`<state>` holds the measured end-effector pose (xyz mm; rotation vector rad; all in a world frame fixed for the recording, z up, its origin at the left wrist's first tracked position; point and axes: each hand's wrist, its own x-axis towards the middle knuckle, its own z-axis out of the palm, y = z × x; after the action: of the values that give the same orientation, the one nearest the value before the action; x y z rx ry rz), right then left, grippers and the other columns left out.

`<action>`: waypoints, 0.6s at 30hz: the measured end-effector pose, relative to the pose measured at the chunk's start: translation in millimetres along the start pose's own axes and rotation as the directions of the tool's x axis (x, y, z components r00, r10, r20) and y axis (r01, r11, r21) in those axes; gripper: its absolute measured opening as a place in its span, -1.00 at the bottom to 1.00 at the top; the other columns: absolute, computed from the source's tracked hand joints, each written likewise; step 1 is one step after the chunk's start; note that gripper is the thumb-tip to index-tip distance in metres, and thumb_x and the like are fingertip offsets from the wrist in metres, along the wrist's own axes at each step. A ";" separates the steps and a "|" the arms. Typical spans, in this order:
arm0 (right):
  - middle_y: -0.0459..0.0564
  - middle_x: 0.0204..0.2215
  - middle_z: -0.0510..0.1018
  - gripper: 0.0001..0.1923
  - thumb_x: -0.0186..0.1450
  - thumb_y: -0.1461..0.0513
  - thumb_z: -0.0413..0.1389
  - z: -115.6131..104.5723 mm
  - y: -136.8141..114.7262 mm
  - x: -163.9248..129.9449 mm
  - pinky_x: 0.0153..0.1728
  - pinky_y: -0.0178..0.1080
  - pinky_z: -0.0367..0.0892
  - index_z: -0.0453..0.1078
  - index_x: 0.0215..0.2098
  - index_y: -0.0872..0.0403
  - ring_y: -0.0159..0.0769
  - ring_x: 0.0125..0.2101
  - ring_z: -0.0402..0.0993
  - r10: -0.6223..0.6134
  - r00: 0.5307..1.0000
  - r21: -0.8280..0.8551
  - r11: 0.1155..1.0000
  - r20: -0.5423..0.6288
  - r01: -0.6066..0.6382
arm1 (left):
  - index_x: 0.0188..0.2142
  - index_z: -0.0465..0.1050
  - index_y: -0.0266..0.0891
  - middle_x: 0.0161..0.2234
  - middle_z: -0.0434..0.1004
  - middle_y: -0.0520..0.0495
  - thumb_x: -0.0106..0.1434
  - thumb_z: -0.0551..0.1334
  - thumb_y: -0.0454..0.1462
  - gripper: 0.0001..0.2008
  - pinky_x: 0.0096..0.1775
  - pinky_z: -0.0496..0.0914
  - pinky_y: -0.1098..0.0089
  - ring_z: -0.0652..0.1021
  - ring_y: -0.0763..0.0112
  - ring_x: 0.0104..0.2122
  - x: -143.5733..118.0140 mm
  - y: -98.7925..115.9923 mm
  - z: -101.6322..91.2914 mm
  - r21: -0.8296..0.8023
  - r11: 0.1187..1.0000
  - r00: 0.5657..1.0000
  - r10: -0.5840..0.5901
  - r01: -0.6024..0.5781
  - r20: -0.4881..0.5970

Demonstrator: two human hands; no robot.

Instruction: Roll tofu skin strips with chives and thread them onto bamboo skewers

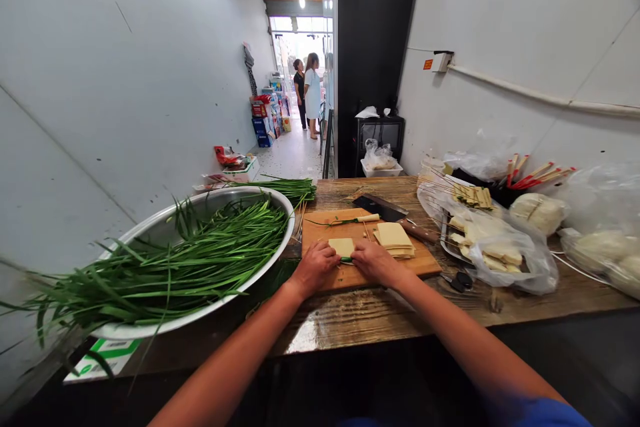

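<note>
On the wooden cutting board [420, 265], a pale yellow bean curd sheet [341, 245] lies flat between my hands. A short green bundle of chives [346, 259] runs across its near edge. My left hand [316, 268] is closed at the left end of the sheet and bundle, fingertips pressed down. At the right end, my right hand [379, 263] pinches the same edge. Beside it sits a stack of square bean curd sheets [394, 237]. Farther up the board lies a rolled sheet [369, 218] with chives sticking out to the left.
A cleaver [383, 208] rests across the board's far right corner. On the left stands a big metal basin [287, 230] heaped with chives [215, 257]. To the right are a plastic-covered tray [453, 250], keys [461, 281] and red-tipped sticks [537, 177]. Two people stand near the far doorway.
</note>
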<state>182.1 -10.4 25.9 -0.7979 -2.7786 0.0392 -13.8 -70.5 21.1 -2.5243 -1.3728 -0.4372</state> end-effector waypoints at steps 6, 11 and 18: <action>0.03 -0.32 0.43 -0.87 0.26 0.23 0.06 -8.3 -5.1 -4.1 -0.28 -0.27 0.13 0.41 -0.31 0.11 -0.29 -0.30 0.28 -0.059 0.993 -0.102 0.994 -0.100 0.048 | -0.37 0.46 -0.26 -0.42 0.41 -0.07 0.33 0.02 -0.26 -0.73 -0.22 0.24 0.37 0.34 0.37 -0.31 4.7 -0.3 -0.9 -0.107 0.994 1.000 -0.009 0.010 0.006; 0.03 -0.37 0.44 -0.81 0.31 0.20 -0.01 -4.3 -15.8 -4.4 -0.23 -0.23 0.12 0.41 -0.29 0.10 -0.25 -0.27 0.26 -0.098 0.986 -0.224 0.972 -0.135 0.066 | -0.46 0.49 -0.27 -0.48 0.44 -0.07 0.30 0.07 -0.29 -0.72 -0.27 0.24 0.39 0.37 0.39 -0.36 11.2 -3.5 -2.7 -0.214 0.975 0.998 -0.050 0.054 0.024; 0.01 -0.40 0.47 -0.75 0.32 0.25 -0.03 4.3 -6.7 2.5 -0.31 -0.31 0.13 0.48 -0.36 0.10 -0.32 -0.32 0.29 -0.048 0.992 -0.066 0.997 -0.113 0.040 | -0.42 0.57 -0.18 -0.42 0.50 -0.05 0.22 0.18 -0.29 -0.82 -0.26 0.21 0.39 0.42 0.39 -0.33 13.3 -6.7 -5.5 -0.286 0.936 0.979 -0.196 0.203 0.052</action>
<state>175.5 -14.5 22.9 -0.7295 -2.6995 -0.1004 -13.4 -58.6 31.6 -2.6286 -1.6940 -0.6990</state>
